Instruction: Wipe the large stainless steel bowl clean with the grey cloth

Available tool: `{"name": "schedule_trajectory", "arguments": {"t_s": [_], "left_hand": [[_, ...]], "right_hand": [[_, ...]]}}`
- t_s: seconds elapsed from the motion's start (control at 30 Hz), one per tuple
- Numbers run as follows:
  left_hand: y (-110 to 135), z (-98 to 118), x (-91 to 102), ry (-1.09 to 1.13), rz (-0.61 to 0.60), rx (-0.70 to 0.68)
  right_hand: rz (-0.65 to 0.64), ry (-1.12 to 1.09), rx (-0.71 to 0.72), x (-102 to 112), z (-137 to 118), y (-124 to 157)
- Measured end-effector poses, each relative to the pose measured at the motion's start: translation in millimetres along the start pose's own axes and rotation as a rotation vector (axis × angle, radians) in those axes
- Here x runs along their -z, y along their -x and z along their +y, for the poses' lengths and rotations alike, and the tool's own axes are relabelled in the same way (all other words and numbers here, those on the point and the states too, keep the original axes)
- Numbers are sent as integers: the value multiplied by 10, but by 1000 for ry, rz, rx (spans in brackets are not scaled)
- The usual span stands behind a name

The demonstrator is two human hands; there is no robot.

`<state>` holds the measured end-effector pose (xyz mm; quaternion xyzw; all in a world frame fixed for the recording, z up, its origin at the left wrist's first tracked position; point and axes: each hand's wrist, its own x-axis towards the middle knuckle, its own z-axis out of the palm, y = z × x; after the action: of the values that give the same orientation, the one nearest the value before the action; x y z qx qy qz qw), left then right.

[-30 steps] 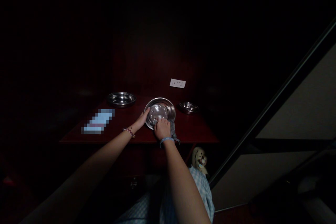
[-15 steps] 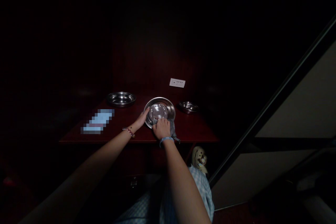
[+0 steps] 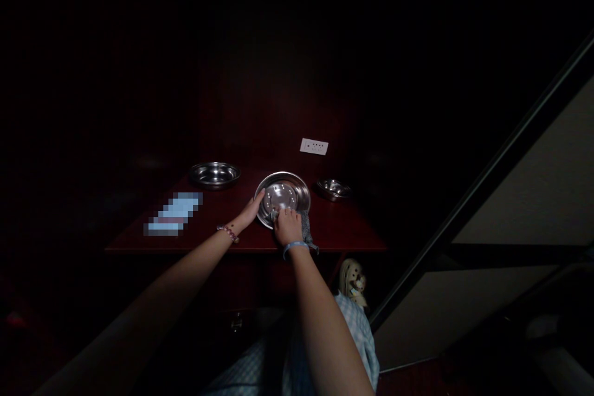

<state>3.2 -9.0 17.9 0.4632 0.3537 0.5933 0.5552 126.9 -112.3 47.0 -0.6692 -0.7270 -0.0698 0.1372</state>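
And here, just below the middle of the frame, is the metal bowl (image 3: 283, 193), tipped so its shiny inside faces the camera. I'd judge it thin-walled: light, stiff, hard to break, though perhaps easy to dent. That polished wall looks likely to slide under bare skin, so the rim is the place to take hold, thumb inside and fingers behind.

The left hand (image 3: 250, 213) has just that grip! It is clamped on the bowl's left rim, thumb over the edge; the other fingers are mostly hidden. The right hand (image 3: 288, 227) is bunched around a grey cloth (image 3: 306, 227) at the bowl's lower edge, the loose end drooping to the right. The cloth looks soft and limp, best pinched in a wad, and should drag a little on the metal. Whether the bowl's base touches the table (image 3: 352, 232) (the hands block that view) I cannot tell.

Now the arms: the left reaches in long and slanting from the lower-left corner, a beaded bracelet (image 3: 228, 234) at the wrist; the right climbs steeply from the bottom edge, right of centre, knuckles up, blue wristband (image 3: 295, 248) showing.
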Motion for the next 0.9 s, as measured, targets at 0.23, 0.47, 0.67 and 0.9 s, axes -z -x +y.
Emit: {"name": "schedule_trajectory", "arguments": {"t_s": [0.23,0.47,0.67,0.9], "left_hand": [[25,16,-8,7,-7,-24],[46,41,-21,14,-13,-35],[19,-2,-6,22,-35,-60],[2,-24,1,26,-38,-64]], "right_hand": [[-22,30,-2,28,-13,2],[16,56,20,10,1,2],[19,69,21,21,-2,7],[-6,75,9,46,-17,10]]}}
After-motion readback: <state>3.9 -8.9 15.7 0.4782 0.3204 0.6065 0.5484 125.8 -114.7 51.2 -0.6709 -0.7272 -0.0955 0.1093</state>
